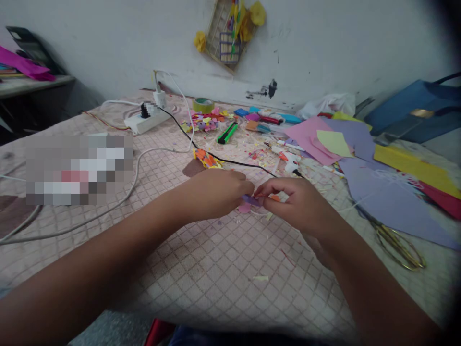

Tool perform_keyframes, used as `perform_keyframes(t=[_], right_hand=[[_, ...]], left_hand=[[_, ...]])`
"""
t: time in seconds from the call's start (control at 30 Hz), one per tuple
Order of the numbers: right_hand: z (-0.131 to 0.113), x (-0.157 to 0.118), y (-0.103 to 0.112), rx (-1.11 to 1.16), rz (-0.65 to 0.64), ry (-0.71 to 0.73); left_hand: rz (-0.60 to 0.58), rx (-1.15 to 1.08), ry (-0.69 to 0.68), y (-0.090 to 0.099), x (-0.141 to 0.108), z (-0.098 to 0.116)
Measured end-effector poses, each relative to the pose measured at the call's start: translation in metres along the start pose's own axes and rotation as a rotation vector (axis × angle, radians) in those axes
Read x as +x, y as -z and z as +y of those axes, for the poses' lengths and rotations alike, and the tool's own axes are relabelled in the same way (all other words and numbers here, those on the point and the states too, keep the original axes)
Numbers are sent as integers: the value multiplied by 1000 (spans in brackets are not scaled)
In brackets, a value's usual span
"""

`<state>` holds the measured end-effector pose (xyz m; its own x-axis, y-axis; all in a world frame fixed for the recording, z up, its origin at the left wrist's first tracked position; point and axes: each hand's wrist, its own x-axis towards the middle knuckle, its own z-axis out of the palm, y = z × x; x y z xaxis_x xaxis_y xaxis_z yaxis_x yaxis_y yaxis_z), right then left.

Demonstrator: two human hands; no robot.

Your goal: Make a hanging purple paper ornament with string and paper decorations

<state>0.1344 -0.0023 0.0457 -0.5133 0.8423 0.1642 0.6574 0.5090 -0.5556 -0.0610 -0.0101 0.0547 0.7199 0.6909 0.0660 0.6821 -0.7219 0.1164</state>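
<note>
My left hand [219, 194] and my right hand [291, 199] meet near the middle of the table. Between their fingertips is a small purple paper piece [251, 200], with a thin red strip at my right fingertips. My left fingers are closed on the purple piece, and my right thumb and index finger pinch the red strip. A pink paper piece [244, 207] shows just below the fingertips. Orange and yellow paper pieces [206, 158] lie beyond my left hand.
A white power strip [149, 121] with cables stands back left. Behind my hands lie a green cutter [227, 133], tape [203, 105] and a glue gun [290, 162]. Coloured sheets [385, 192] and gold-handled scissors [399, 245] are at the right.
</note>
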Motion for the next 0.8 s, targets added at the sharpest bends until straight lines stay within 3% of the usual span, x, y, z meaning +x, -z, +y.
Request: perform_keyframes(t=[0.8], right_hand=[[-3,0,4,-84,-46,40]], left_hand=[[-22,4,-19,2,0,1]])
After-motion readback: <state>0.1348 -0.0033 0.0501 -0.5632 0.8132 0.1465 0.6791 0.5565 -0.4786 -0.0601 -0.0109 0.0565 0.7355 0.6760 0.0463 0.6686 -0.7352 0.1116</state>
